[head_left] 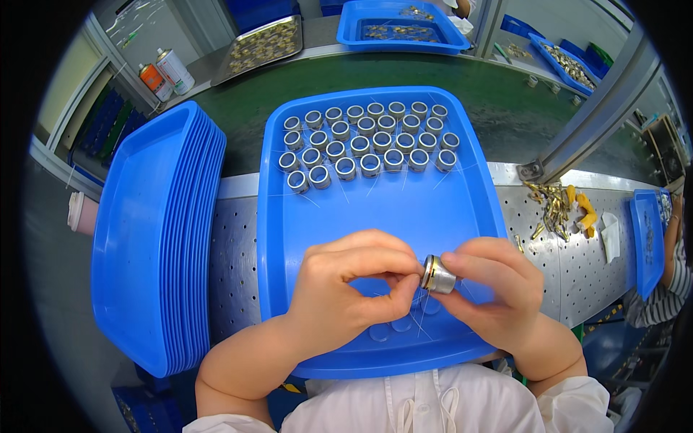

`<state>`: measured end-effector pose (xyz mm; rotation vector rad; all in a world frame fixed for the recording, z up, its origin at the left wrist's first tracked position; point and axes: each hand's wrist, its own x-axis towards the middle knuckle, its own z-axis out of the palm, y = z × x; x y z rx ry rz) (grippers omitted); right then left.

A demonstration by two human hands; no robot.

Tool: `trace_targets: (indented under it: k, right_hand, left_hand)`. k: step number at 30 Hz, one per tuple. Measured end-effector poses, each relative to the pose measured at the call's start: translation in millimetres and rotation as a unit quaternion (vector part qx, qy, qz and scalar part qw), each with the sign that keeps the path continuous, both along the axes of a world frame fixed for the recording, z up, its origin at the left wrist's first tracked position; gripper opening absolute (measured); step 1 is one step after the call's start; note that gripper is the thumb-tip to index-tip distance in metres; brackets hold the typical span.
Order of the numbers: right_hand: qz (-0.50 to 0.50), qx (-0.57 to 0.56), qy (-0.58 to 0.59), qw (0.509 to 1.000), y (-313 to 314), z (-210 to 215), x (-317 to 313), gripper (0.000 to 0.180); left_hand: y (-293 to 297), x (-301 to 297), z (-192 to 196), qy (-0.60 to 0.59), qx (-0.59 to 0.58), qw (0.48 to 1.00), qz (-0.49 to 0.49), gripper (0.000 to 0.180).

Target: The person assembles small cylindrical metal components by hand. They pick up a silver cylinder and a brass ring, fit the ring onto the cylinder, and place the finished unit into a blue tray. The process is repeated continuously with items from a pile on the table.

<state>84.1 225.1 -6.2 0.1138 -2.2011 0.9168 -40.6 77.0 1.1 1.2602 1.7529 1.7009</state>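
My right hand (498, 289) grips a small silver metal cylinder (442, 277) with a dark and brass-coloured band near its left end. Against that end, my left hand (350, 278) has thumb and forefinger pinched together; what they hold, if anything, is too small to make out. Both hands are above the front half of a blue tray (346, 224). Several similar metal cylinders (345, 168) stand upright in rows at its far end, with thin pale strands sticking out among them. Below my hands, a few clear round discs (401, 322) lie on the tray, partly hidden, beside more thin strands.
Stacked blue trays (144, 238) stand at the left. Brass-coloured parts (552, 209) and a yellow item (586, 213) lie on the perforated metal surface at right, near a metal post (599, 108). Behind runs a green belt (238, 115). Another person's arm (673, 238) shows far right.
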Motion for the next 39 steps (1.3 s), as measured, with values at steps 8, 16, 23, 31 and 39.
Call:
trace_targets:
  k: [8,16,23,31,39]
  right_hand:
    - [0.009,0.034,0.007,0.999,-3,4,3,0.042]
    - [0.025,0.045,0.023,0.998,-5,5,4,0.04]
    - [0.025,0.061,0.033,0.997,-7,5,6,0.04]
    - [0.024,-0.068,0.004,0.997,-4,1,0,0.042]
    - [0.035,0.035,0.034,0.998,-3,-1,2,0.037]
  left_hand:
    - [-1,2,-1,-0.008,-0.007,1.0,-0.011,0.021]
    - [0,2,-6,0.049,0.021,0.998,0.018,0.021]
    - [-1,2,-6,0.111,0.034,0.993,0.027,0.02]
    - [1,3,-4,0.097,0.028,0.994,0.034,0.021]
    - [1,2,-5,0.01,0.019,1.0,0.015,0.022]
